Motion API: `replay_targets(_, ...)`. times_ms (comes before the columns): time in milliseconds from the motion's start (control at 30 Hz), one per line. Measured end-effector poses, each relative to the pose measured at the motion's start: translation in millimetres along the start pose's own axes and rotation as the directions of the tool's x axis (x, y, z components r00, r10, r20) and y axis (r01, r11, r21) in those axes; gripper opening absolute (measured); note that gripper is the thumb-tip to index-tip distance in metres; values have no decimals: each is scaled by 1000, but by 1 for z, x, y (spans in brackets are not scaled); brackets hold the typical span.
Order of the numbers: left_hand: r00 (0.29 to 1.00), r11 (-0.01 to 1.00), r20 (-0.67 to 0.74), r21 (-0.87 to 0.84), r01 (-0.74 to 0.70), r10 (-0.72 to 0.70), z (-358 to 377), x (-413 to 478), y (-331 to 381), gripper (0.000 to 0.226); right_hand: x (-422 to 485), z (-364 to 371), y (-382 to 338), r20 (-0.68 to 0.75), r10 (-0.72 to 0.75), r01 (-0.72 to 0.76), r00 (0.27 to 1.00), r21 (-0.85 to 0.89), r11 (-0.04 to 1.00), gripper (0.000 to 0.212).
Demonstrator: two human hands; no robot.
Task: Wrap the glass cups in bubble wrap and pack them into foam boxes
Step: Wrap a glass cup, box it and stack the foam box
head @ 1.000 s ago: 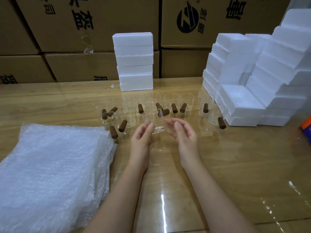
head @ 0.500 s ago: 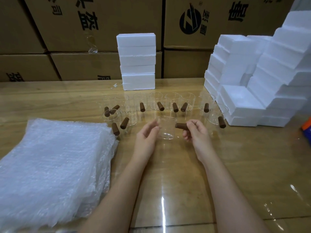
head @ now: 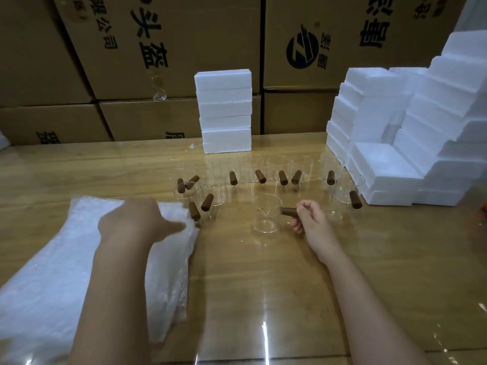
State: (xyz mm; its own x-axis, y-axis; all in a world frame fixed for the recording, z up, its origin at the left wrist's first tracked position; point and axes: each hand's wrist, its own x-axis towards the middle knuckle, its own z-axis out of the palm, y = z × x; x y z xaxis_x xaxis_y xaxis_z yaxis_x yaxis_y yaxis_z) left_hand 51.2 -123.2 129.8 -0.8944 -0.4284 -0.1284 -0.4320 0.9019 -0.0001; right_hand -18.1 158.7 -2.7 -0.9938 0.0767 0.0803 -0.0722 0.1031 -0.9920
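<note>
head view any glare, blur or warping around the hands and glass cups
Head view: the left hand over the white bubble wrap stack is motion-blurred; the right hand and its clear glass cup with a brown handle are sharper, though the glass nearly vanishes against the glossy wooden table, which carries glare streaks near the bottom edge; wide-angle warp tilts the brown cardboard boxes.

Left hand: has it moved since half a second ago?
Yes. The left hand has left the glass cup and swung left: it was below the middle foam stack, now it is well left of it, over the bubble wrap pile.
</note>
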Motion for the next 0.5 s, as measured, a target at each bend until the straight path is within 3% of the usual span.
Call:
replay_targets(33,997,999,80,47,-15,11,3,0,-4,60,0,0,0,0,7,-7,1000,-10,1000,12)
replay_targets(100,995,997,96,67,-49,42,8,0,-11,61,-1,0,0,8,15,-14,1000,-49,999,12)
replay_targets(300,990,965,44,-233,-117,131,-2,-7,-26,27,-6,5,2,-68,-43,25,997,-246,969,14)
replay_targets(400,992,954,-45,-271,-126,119,-7,-11,-31,5,-8,6,4,-88,-103,50,991,-467,883,15)
replay_targets(500,970,979,-232,-169,-114,73,-19,-20,-33,18,-10,7,3,-121,-114,33,986,-529,848,17)
